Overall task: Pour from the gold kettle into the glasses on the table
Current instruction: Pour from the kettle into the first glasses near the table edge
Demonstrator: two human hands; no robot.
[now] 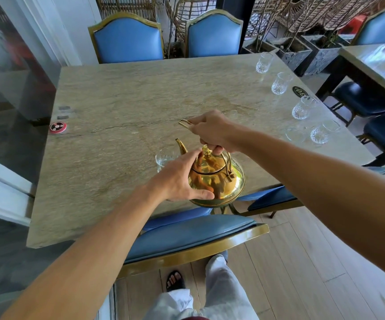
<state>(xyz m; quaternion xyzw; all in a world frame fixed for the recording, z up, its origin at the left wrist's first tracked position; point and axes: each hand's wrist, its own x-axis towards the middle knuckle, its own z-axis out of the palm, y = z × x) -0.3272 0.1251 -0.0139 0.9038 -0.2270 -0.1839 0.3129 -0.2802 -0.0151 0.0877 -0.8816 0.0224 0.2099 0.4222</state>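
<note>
The gold kettle [219,181] stands near the front edge of the stone table [122,107], its spout pointing away and to the left. My right hand [212,130] grips the kettle's wire handle from above. My left hand [180,179] rests against the kettle's left side, fingers reaching to the lid by its knob. A clear glass [163,159] stands just left of the spout, partly hidden by my left hand. Several cut glasses line the table's right edge, among them the far one [263,63], a middle one [302,108] and a near one [320,133].
A red round call button [57,127] lies at the table's left edge. Blue gold-framed chairs stand at the far side [126,40] and tucked under the near edge [186,236]. A dark oval number plate [298,91] sits by the glasses. Another table [376,63] is at right.
</note>
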